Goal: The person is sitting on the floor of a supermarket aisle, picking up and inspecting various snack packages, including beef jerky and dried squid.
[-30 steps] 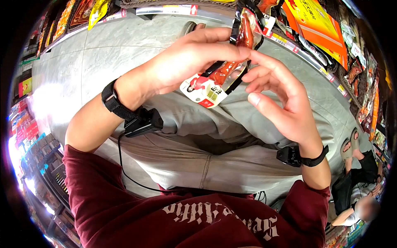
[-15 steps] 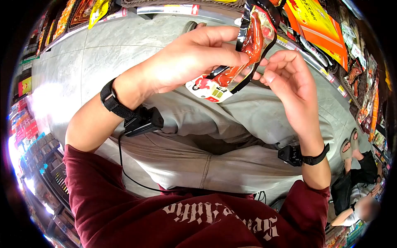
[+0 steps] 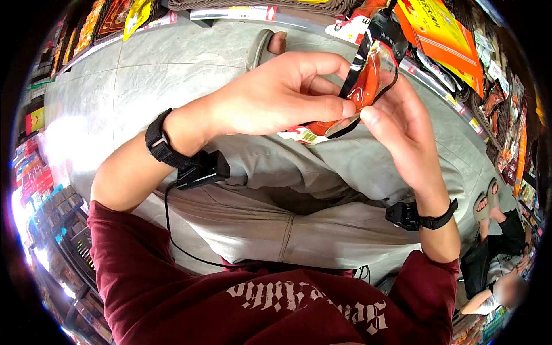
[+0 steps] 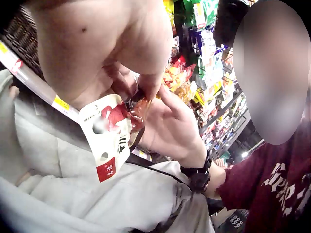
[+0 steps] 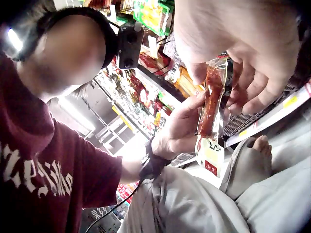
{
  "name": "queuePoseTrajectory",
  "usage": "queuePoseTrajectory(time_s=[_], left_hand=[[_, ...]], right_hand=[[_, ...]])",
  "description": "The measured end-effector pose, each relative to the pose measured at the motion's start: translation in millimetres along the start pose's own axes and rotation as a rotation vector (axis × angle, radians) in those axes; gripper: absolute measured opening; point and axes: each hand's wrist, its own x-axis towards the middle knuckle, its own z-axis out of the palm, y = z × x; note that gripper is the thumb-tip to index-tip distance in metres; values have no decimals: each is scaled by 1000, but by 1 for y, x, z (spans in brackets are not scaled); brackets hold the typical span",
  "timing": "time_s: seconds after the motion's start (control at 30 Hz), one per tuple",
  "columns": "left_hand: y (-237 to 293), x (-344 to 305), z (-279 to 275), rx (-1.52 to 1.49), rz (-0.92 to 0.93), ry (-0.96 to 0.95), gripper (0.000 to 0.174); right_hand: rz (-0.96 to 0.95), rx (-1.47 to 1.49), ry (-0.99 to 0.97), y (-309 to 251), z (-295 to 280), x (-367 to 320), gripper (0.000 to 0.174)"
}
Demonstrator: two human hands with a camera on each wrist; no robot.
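A clear, black-edged package (image 3: 368, 80) with reddish-brown food inside is held tilted between both hands in the head view. My left hand (image 3: 276, 95) pinches it with the thumb on the front and fingers behind. At its right edge, my right hand (image 3: 408, 138) grips with the thumb in front, its fingers partly hidden behind the pack. In the left wrist view the package's white and red label end (image 4: 109, 141) hangs below the left hand (image 4: 97, 43). The right wrist view shows the food pack (image 5: 211, 104) between the left hand (image 5: 182, 131) and right hand (image 5: 243, 34).
A shelf edge (image 3: 230, 14) with price tags curves across the top. Orange and yellow bags (image 3: 443, 34) lie behind the hands, with more packets down the right. Grey floor tiles (image 3: 86, 92) show at left. Another person (image 3: 500, 264) is at lower right.
The package has moved right and turned more upright. My right hand's fingers have gone from beside its edge to behind it, thumb at the edge. The left hand has shifted slightly down and right.
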Motion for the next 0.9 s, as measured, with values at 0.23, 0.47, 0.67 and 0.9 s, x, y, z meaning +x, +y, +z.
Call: queuePoseTrajectory(time_s=[0.23, 0.47, 0.67, 0.9], left_hand=[[7, -2, -2, 82, -75, -42, 42], [-2, -1, -1, 30, -37, -30, 46], [3, -1, 0, 28, 39, 41, 40], [-1, -1, -6, 167, 18, 85, 34]], right_hand=[[11, -81, 6, 1, 0, 1, 44], [-8, -83, 44, 3, 1, 1, 43], [-18, -89, 26, 1, 1, 2, 43], [-77, -34, 14, 1, 1, 3, 45]])
